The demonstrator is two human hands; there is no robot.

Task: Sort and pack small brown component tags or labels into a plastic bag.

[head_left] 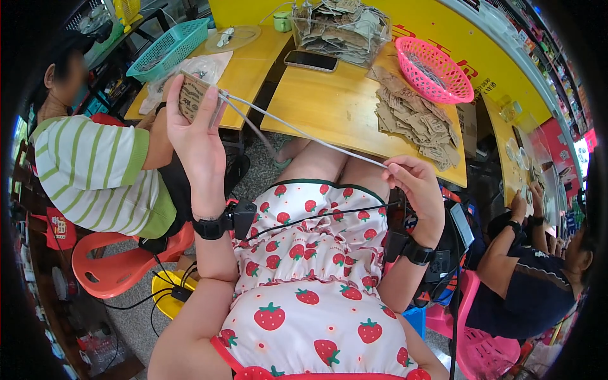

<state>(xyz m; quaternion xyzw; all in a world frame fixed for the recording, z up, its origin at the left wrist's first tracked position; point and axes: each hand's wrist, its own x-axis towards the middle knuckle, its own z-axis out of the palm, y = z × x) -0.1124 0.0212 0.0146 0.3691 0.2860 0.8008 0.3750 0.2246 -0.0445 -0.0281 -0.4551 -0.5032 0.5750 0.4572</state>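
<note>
My left hand is raised at the left, gripping a brown printed cardboard card between thumb and fingers. From the card's edge a thin pale grey cord stretches across to the right, above my lap. Its far end is pinched between the thumb and fingertips of my right hand, just in front of the table's near edge. A second strand of the cord hangs down from beside the card. Whether the card is one piece or a small stack, I cannot tell.
On the yellow table lie a heap of brown cards, a pink basket and a phone. A clear bin full of cards stands behind, a teal basket farther left. A person in stripes sits close on my left.
</note>
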